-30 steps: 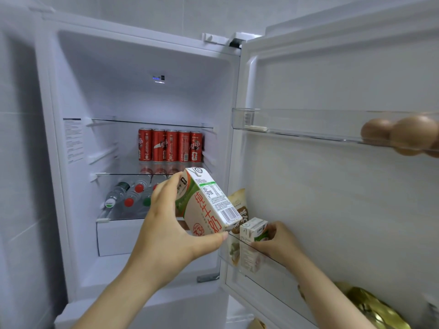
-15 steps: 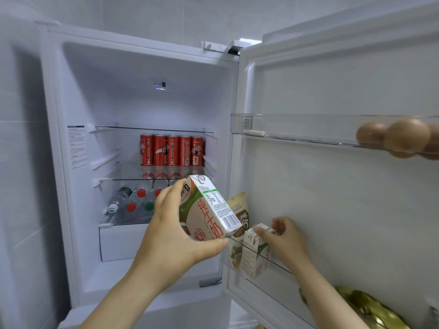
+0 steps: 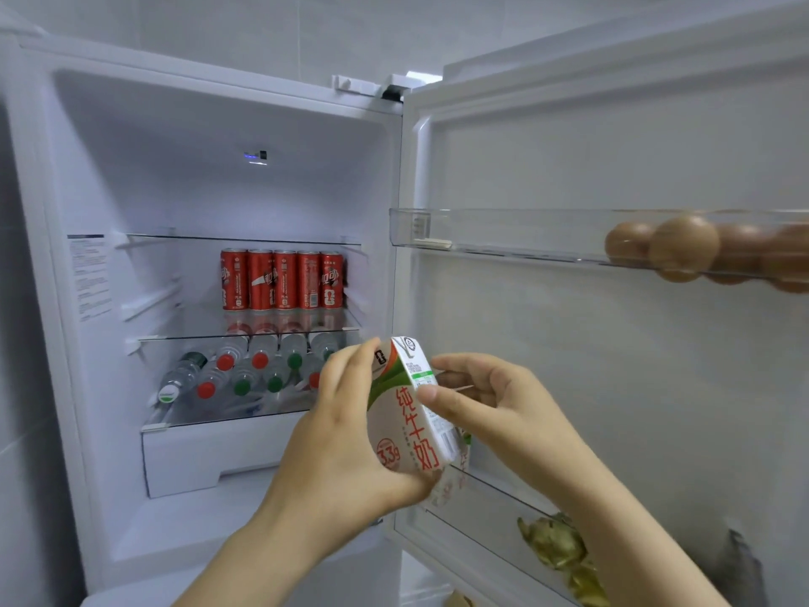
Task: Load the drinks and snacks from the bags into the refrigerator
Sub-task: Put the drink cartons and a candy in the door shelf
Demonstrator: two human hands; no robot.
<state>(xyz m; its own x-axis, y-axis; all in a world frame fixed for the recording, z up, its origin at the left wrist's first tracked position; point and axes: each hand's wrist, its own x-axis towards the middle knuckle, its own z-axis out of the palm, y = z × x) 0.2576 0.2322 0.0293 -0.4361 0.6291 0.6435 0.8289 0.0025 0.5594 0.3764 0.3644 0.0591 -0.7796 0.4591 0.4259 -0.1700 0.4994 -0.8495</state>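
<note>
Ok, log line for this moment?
left hand grips white-green milk carton | right hand pinches its top | beside open white refrigerator door

A pale grey wall (image 3: 262,19) of big smooth tiles runs along the top; thin lines show between the tiles; a side wall (image 3: 17,387) of the same grey tiles goes down the left, and it looks darker there, in shade; the white refrigerator (image 3: 197,70) stands in front of these walls; its door (image 3: 613,146) is swung wide open to the right; a small blue-white light (image 3: 255,157) glows on its back wall inside; the light all around is soft and even.
</note>
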